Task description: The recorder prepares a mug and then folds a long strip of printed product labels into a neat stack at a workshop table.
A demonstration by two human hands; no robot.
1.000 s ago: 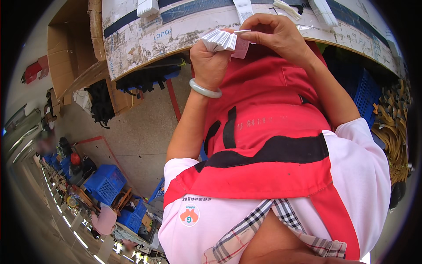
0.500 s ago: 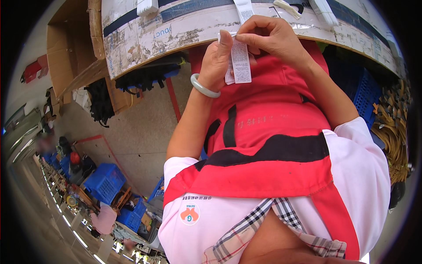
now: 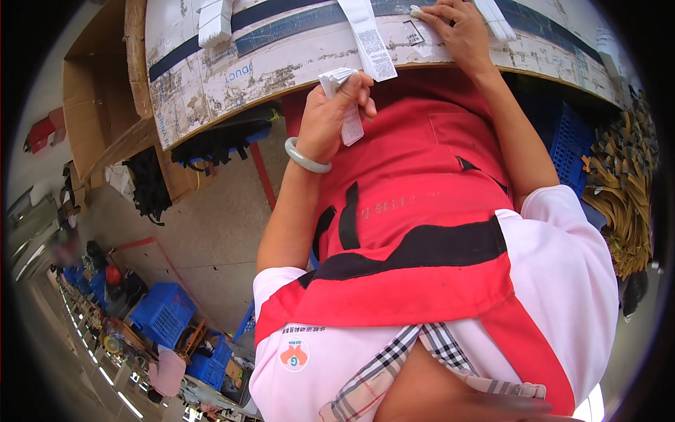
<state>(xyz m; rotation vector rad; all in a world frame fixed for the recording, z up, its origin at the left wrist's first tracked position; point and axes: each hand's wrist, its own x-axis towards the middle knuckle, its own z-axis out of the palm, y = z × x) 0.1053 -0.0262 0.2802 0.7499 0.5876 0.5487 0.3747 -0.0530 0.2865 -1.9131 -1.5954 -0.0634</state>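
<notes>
My left hand (image 3: 332, 116) is closed round a small bundle of printed white labels (image 3: 351, 126), just off the table's near edge. The labels stick out above the thumb and hang below the fingers. Over the table, my right hand (image 3: 460, 35) has its fingertips together on a small cream-coloured thing (image 3: 416, 11). Most of that thing is hidden under the fingers, so its kind cannot be made out. Between the hands a long strip of printed white labels (image 3: 369, 42) lies on the tabletop, its end over the near edge.
White label stacks (image 3: 214, 28) lie at the table's left, and another white stack (image 3: 496, 20) is right of my right hand. The worn table (image 3: 281, 70) has dark tape strips. An open cardboard box (image 3: 98, 91) stands left; a blue crate (image 3: 568, 148) sits below right.
My hands have come apart. The left has kept the labels and moved slightly left and down; the right has let go of them and reached up to the cream-coloured thing on the table.
</notes>
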